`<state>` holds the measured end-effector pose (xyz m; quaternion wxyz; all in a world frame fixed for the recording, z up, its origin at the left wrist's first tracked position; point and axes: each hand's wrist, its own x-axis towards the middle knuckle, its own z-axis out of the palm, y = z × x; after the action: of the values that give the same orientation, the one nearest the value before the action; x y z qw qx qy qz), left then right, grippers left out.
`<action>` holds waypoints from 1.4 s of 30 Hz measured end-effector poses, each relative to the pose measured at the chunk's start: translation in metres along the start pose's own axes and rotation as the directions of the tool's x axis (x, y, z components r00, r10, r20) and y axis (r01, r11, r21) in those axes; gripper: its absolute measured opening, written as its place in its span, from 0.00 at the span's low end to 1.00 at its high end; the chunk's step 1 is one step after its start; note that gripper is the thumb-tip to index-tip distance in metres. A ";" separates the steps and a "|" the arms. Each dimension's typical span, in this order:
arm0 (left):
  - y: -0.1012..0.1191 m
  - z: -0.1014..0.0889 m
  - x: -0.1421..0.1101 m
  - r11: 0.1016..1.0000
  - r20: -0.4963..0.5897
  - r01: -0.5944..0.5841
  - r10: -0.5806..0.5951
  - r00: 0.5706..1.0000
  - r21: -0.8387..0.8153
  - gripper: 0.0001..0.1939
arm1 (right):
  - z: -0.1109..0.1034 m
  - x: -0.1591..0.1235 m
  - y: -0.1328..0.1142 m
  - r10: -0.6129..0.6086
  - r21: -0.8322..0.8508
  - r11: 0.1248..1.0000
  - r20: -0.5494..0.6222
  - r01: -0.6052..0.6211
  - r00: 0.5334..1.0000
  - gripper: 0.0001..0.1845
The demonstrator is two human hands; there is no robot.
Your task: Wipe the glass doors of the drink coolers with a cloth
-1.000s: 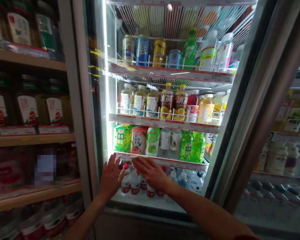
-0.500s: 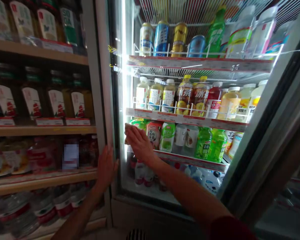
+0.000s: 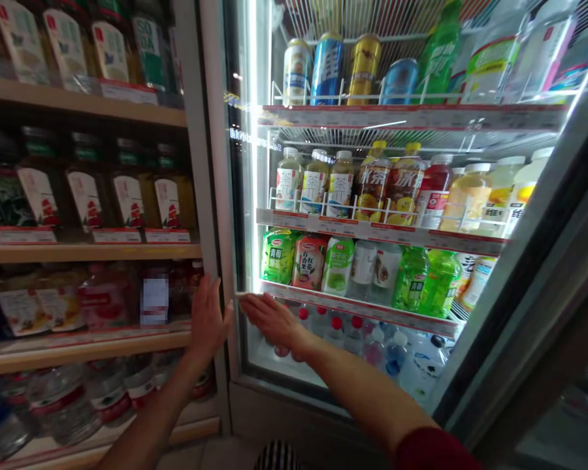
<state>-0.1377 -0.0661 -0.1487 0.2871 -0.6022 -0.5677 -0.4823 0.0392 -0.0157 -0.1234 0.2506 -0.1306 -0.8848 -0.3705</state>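
My right hand presses a pale cloth against the lower left side of the glass door of a lit drinks fridge. Only a thin edge of the cloth shows past my fingertips; the rest is under the hand. To the left, my left hand leans with fingers stretched out on the upright frame between the fridge and the shelves. It holds nothing. Behind the glass, just above my right hand, stand a green drink bottle and a red-labelled one.
An open wooden shelf unit with bottles stands on the left. Cans and bottles fill the fridge's wire shelves. A thick dark door frame slants along the right. Something striped shows at the bottom edge.
My right hand has moved down and slightly left across the glass with the cloth. The left hand stays on the frame, and the view has shifted a little.
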 end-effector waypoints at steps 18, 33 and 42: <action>0.123 0.034 0.014 0.966 -0.019 -0.215 0.215 0.977 -0.143 0.31 | -0.101 -0.130 0.059 0.333 -0.180 0.924 -0.052 -0.337 0.941 0.28; 0.216 0.055 -0.002 0.875 0.000 -0.435 0.445 0.895 -0.210 0.30 | -0.144 -0.218 0.077 0.264 -0.216 0.942 -0.002 -0.258 0.965 0.24; 0.259 0.060 -0.010 0.851 0.048 -0.456 0.484 0.874 -0.261 0.28 | -0.164 -0.261 0.084 0.452 -0.266 0.845 -0.105 -0.463 0.886 0.24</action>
<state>0.1279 -0.0659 -0.1274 0.2887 -0.7792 -0.3552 -0.4281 0.3504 -0.0874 -0.1166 0.3272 -0.3649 -0.7607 -0.4254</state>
